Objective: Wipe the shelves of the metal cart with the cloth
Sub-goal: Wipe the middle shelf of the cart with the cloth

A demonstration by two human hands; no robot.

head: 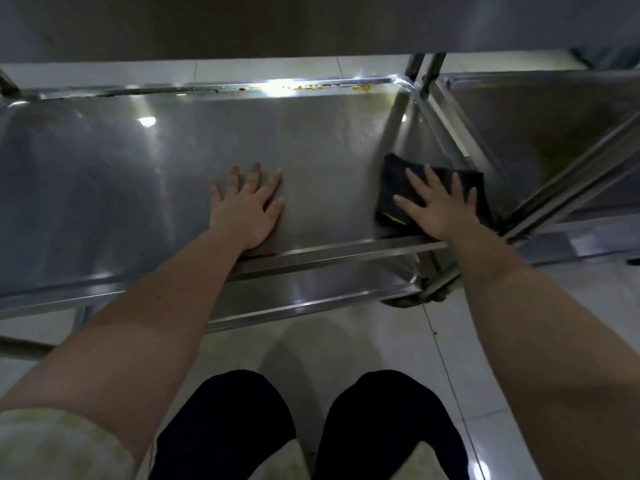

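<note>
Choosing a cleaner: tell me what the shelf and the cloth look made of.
The shelf looks like stainless steel, smooth and shiny; it mirrors the light glare. The cloth looks like dark, soft fabric, matte, pressed flat under the right hand; fibre type unclear.

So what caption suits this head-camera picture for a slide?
Head view: right hand presses a dark cloth on the metal cart's shelf while left hand rests flat alongside.

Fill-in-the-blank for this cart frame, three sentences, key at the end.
The right hand presses flat on a dark ____ near the right end of the steel shelf.
The left hand lies flat on the shelf and holds ____.
Orange-yellow residue lines the shelf's ____ rim.
Missing: cloth; nothing; far.
</note>
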